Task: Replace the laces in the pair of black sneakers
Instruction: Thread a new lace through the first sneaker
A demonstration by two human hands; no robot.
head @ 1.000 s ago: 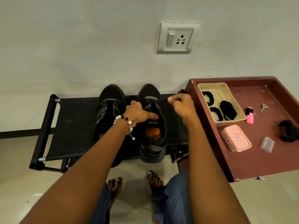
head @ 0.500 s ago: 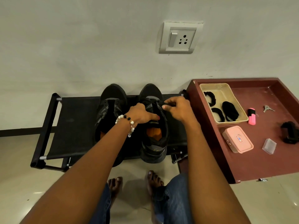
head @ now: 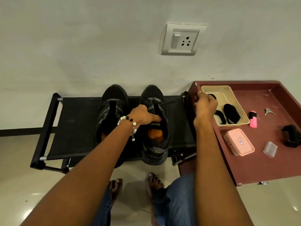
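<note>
Two black sneakers stand side by side on a black fabric rack (head: 78, 128), toes to the wall. The left sneaker (head: 112, 111) has no lace that I can see. My left hand (head: 143, 115) rests on the right sneaker (head: 156, 141), its fingers pressing down on the tongue. My right hand (head: 204, 106) has pulled out to the right and pinches a black lace (head: 172, 101), which runs taut from the right sneaker's eyelets to my fingers above the maroon table's (head: 260, 168) edge.
A beige tray (head: 228, 93) on the maroon table holds coiled black laces (head: 231, 114). Beside it lie a pink marker (head: 253, 119), keys (head: 268, 111), a pink box (head: 238, 141), a clear small case (head: 270, 149) and a black object (head: 291, 136). My bare feet stand on the tiled floor below.
My right hand has moved from the right sneaker's eyelets out to the right, drawing the black lace taut. My left hand stays on the sneaker.
</note>
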